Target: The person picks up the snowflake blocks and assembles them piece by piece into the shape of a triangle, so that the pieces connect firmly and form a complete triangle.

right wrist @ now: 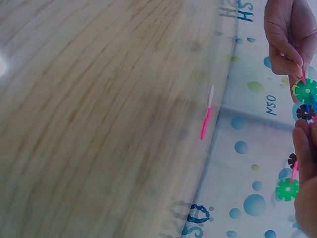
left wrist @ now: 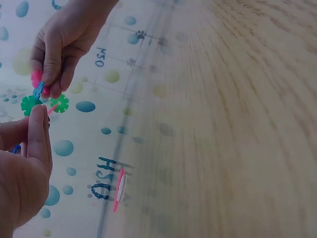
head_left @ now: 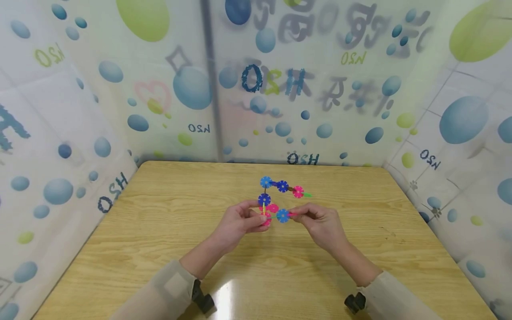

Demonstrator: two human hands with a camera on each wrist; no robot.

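Observation:
A chain of slotted plastic snowflake discs runs between the two hands and up beyond them. My left hand (head_left: 242, 221) grips it by a pink disc (head_left: 266, 218) between thumb and fingers. Above that are a dark blue disc (head_left: 264, 199), a light blue disc (head_left: 266, 182), another dark blue one (head_left: 282, 186) and a pink one (head_left: 298, 191). My right hand (head_left: 325, 224) pinches a pink disc beside a lower light blue disc (head_left: 282, 216). In the left wrist view a green disc (left wrist: 30, 105) shows between both hands; fingers hide part of the joints.
Both hands are above a wood-grain table (head_left: 160, 213). Flat pink and white pieces (left wrist: 120, 191) lie edge-on along the tabletop in the wrist views. A patterned sheet (head_left: 256, 111) hangs behind and at both sides of the table.

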